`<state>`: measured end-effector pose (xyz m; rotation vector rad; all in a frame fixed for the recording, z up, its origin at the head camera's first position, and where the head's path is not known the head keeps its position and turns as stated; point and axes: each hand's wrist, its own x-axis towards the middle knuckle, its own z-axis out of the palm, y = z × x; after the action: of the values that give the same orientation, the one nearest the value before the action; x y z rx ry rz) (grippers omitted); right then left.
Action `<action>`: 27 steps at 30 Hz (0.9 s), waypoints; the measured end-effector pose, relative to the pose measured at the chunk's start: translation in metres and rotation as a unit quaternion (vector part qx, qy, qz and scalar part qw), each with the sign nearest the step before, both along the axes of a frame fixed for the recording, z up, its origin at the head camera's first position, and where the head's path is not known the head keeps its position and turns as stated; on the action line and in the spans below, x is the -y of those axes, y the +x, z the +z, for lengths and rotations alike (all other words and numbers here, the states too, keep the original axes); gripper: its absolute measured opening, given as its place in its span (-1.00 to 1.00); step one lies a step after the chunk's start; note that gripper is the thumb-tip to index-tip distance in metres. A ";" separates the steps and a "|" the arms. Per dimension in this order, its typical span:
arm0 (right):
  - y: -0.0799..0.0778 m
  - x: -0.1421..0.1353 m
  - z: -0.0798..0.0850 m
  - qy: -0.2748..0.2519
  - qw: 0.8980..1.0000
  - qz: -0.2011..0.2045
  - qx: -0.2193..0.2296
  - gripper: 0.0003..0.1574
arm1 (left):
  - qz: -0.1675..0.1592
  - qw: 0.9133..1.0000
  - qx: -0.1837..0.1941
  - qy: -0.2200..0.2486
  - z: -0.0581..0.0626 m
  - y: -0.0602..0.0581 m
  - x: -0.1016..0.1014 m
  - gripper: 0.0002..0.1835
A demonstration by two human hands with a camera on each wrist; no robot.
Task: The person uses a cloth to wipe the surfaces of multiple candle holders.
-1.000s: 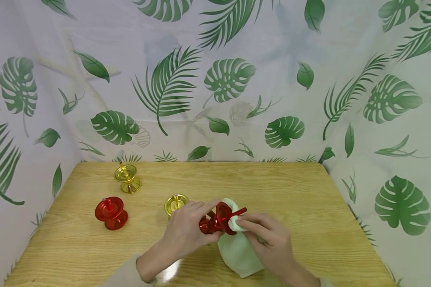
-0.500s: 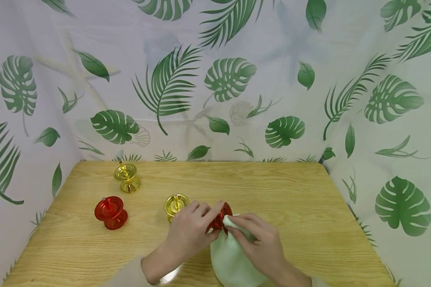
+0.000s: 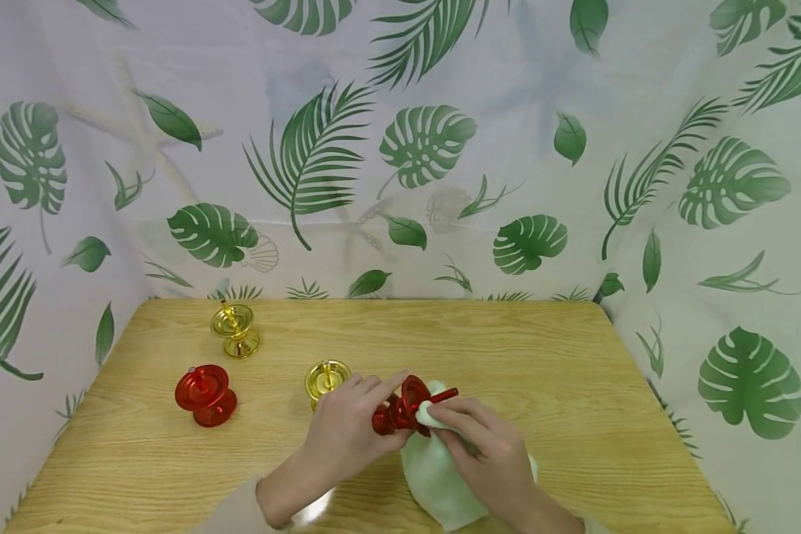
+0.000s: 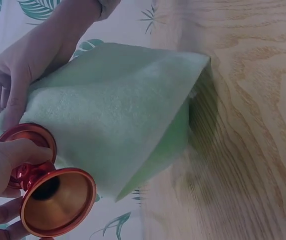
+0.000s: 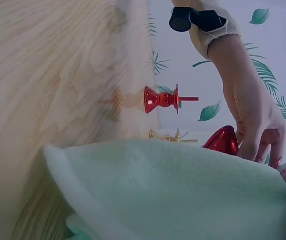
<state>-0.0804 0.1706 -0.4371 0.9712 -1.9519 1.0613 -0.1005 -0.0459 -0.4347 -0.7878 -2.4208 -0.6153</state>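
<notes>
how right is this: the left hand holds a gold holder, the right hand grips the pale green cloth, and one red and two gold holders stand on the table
One colour is wrong: the left hand holds a red holder, as the head view shows. The right hand does grip the pale green cloth, and another red holder and two gold holders stand on the table.

Red candle holder (image 3: 413, 397) is gleaming, being held tilted above the worktop (image 3: 607, 430), well in from its far edge | its rod is pointing toward the right edge | pale green fuzzy cloth (image 3: 437, 482) is bunching against the rod, hanging loosely below
</notes>
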 end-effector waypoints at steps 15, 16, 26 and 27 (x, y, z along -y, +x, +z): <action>-0.007 -0.016 0.011 -0.063 0.997 -0.033 -0.029 -0.69 | -0.003 0.999 0.042 0.022 0.003 0.001 0.001 -0.27; -0.007 -0.015 0.010 -0.060 0.997 -0.033 -0.027 -0.69 | -0.004 0.999 0.041 0.022 0.003 0.001 0.001 -0.27; -0.002 -0.006 0.001 -0.051 0.999 0.009 -0.007 -0.74 | -0.018 0.999 0.036 0.027 0.003 0.001 0.000 -0.25; -0.002 -0.006 0.000 -0.050 0.999 0.011 -0.002 -0.73 | -0.018 0.998 0.042 0.030 0.004 0.001 0.000 -0.25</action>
<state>-0.0821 0.1768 -0.4366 0.9415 -1.8708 1.1561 -0.0995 -0.0462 -0.4308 -0.7974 -2.4554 -0.7463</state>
